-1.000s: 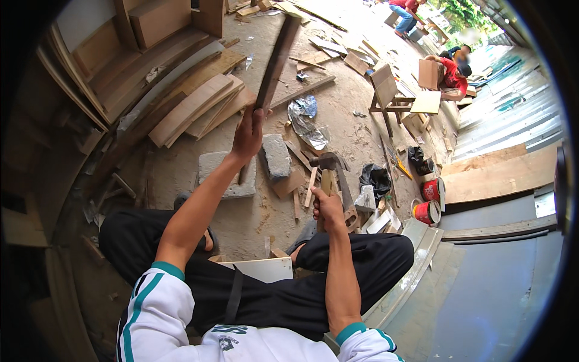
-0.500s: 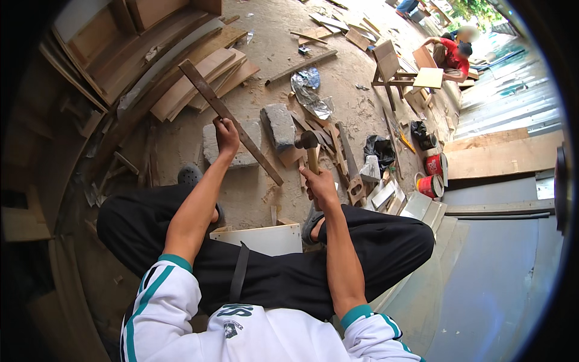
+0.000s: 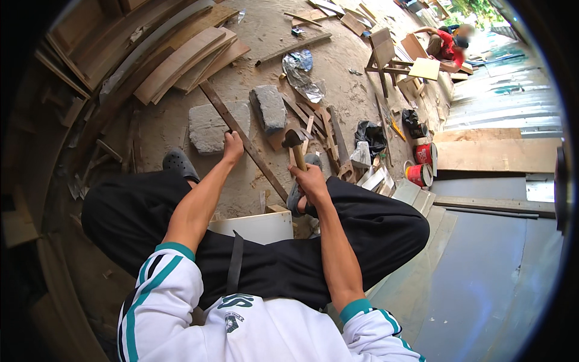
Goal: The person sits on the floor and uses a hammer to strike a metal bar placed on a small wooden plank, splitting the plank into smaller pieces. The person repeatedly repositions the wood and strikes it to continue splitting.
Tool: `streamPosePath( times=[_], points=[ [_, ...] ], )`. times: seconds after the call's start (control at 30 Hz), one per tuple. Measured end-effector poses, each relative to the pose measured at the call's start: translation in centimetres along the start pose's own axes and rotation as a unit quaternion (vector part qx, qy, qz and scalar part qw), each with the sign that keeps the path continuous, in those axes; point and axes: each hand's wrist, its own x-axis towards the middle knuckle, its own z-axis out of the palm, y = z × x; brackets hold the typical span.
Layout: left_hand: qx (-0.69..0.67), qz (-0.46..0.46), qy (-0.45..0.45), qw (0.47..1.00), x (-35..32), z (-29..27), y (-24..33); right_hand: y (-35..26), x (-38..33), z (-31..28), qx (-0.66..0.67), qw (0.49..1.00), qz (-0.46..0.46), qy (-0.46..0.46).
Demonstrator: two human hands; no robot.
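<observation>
My left hand (image 3: 233, 146) is closed around a long, dark wooden strip (image 3: 252, 152), held slantwise from far left to near right. The strip passes in front of a rough grey block (image 3: 208, 127), and its near end comes close to my right foot's grey clog (image 3: 293, 198). In my right hand (image 3: 310, 182) is a claw hammer (image 3: 298, 155), gripped by its wooden handle with the dark head up and away from me. Between my legs stands a white-faced panel with wooden edges (image 3: 259, 227).
A second grey block (image 3: 269, 110) lies beyond my hands. Right of it are a handsaw (image 3: 341, 145), wood scraps, a black plastic bag (image 3: 371, 136) and red cans (image 3: 419, 174). Boards (image 3: 187, 63) are stacked at left. A person in red (image 3: 447, 51) crouches by a wooden chair (image 3: 386, 57).
The view has shifted a little. Against the ground, the wooden strip in my left hand has come nearer and to the right. The hammer has come slightly nearer; both grips stay closed.
</observation>
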Motion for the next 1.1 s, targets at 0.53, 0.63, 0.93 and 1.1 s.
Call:
streamPosePath(
  times=[0.53, 0.63, 0.93, 1.1],
  points=[
    [0.277, 0.012, -0.105, 0.955, 5.4, -4.8, 0.9, -7.5, 8.8, 3.7, -0.316, 0.933, 0.068, -0.157],
    [0.224, 0.048, 0.006, 0.973, 6.6, -6.0, 1.1, -9.0, 11.1, 4.8, -0.356, 0.92, 0.012, -0.165],
    [0.213, 0.152, -0.024, 0.965, 9.4, -8.3, 0.8, -20.5, 19.2, 12.8, -0.641, 0.681, 0.061, -0.349],
    [0.269, 0.063, -0.086, 0.957, 8.9, -8.5, 2.5, -21.8, 21.0, 16.5, -0.711, 0.592, 0.051, -0.375]
  ],
)
